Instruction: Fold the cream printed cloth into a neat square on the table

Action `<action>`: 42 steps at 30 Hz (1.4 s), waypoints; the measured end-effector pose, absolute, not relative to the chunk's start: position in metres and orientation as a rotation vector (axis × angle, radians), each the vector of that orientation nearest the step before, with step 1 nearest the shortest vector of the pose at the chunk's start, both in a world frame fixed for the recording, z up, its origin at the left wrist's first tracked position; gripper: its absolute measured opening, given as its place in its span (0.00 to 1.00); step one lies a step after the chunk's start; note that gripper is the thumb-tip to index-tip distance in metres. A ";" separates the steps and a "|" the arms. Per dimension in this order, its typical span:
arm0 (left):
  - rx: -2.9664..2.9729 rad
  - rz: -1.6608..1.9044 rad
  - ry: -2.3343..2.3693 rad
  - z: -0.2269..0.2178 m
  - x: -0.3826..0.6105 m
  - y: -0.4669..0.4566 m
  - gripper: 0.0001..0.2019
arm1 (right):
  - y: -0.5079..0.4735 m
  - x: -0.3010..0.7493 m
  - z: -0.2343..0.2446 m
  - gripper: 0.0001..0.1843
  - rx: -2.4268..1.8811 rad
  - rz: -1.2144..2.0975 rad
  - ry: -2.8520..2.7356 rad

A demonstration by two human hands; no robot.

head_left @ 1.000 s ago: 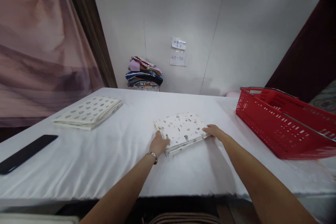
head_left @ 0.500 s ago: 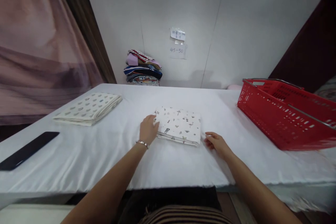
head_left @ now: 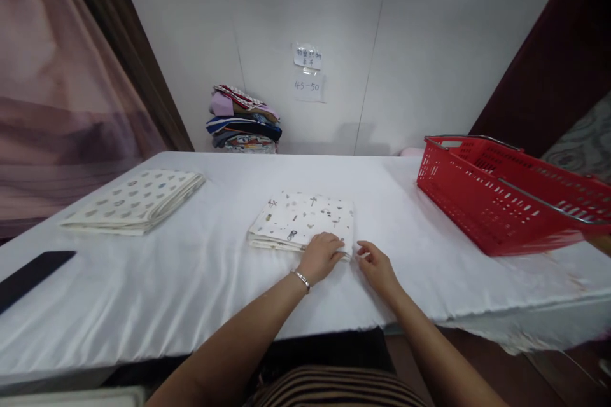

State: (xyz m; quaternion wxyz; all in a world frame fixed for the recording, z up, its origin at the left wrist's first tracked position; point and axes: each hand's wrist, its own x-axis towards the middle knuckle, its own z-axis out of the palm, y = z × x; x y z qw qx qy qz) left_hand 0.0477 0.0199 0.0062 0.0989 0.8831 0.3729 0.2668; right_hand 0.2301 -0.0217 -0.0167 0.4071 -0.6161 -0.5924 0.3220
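A folded white cloth with small dark prints point(head_left: 300, 219) lies in the middle of the white-covered table point(head_left: 191, 286). My left hand point(head_left: 321, 255), with a thin bracelet at the wrist, rests on the cloth's near right corner, fingers curled over the edge. My right hand point(head_left: 375, 264) lies on the table just right of that corner, fingers loosely bent and apart, holding nothing.
A second folded cloth with grey-blue spots point(head_left: 133, 199) lies at the left. A red plastic basket point(head_left: 501, 197) stands at the right. A dark flat object point(head_left: 28, 273) sits near the left edge. Folded clothes point(head_left: 243, 119) are stacked by the back wall under paper notes point(head_left: 308, 70).
My left hand has moved from the cloth's left edge to its near right corner. My right hand has let go of the cloth and now rests on the table beside it.
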 end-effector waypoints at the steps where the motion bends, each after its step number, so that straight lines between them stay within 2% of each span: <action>1: 2.604 0.787 1.105 0.006 0.047 0.020 0.08 | -0.021 0.230 -0.017 0.19 -1.528 0.698 -1.578; 3: 2.593 0.789 1.110 0.005 0.046 0.019 0.08 | -0.019 0.229 -0.015 0.21 -1.482 0.587 -1.732; 7: 2.579 0.804 1.117 0.004 0.046 0.017 0.08 | -0.017 0.225 -0.008 0.16 -1.468 0.569 -1.872; 17: 2.665 0.753 1.100 0.008 0.040 0.021 0.11 | -0.016 0.223 -0.008 0.13 -1.402 0.578 -1.818; 20: 2.703 0.719 1.127 0.009 0.039 0.021 0.13 | -0.018 0.222 -0.007 0.15 -1.437 0.600 -1.808; 24: 2.694 0.707 1.180 0.009 0.043 0.023 0.08 | -0.019 0.218 -0.001 0.19 -1.571 0.631 -1.778; 31: 2.692 0.751 1.231 0.013 0.048 0.025 0.06 | -0.016 0.200 0.008 0.13 -1.750 0.273 -1.845; 37: 2.795 0.697 1.190 0.017 0.047 0.023 0.06 | -0.012 0.187 0.003 0.08 -1.742 0.192 -1.789; 42: 2.823 0.674 1.260 0.015 0.045 0.020 0.07 | -0.012 0.185 -0.001 0.09 -1.668 0.207 -1.775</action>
